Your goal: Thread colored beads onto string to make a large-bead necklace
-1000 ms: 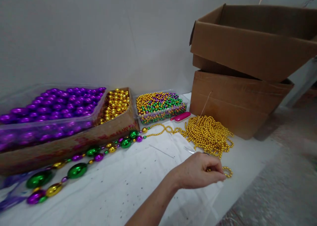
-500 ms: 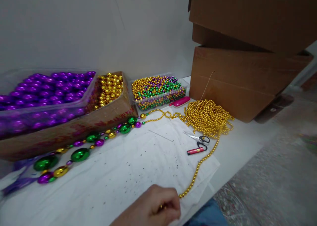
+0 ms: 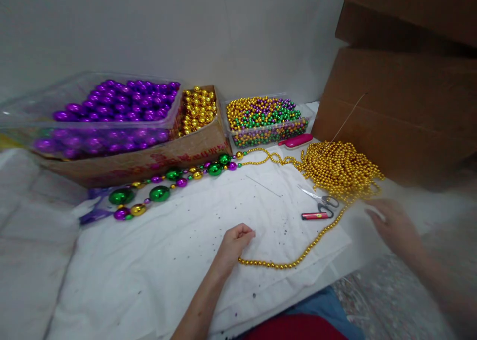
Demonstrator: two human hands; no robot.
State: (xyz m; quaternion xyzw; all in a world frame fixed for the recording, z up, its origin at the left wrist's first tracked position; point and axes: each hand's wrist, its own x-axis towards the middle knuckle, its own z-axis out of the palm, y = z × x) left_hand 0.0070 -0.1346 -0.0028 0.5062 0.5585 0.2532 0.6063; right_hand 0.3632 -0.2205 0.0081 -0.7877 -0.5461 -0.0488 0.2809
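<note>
My left hand (image 3: 235, 241) is closed over the white cloth, thumb and fingers pressed together. From it hangs one end of a gold bead strand (image 3: 308, 249), which curves along the cloth to the right. The strand runs up to a heap of tangled gold beads (image 3: 337, 166). My right hand (image 3: 391, 223) is at the heap's lower right edge, close to the strand, its fingers smeared by motion. Scissors (image 3: 319, 199) with black handles and a red lighter (image 3: 313, 215) lie between the heap and the strand. A long thin needle (image 3: 264, 186) rests on the cloth.
A necklace of green, purple and gold beads (image 3: 159, 193) lies along a carton (image 3: 149, 166). Behind are a clear bin of purple beads (image 3: 122, 106) and a tub of small mixed beads (image 3: 264, 121). Cardboard boxes (image 3: 402, 116) stand right; a pink tool (image 3: 298, 141) lies near.
My left hand has moved away from the front edge over the cloth, still with the bead strand. My right hand has come into view beside the heap. The camera view has shifted.
</note>
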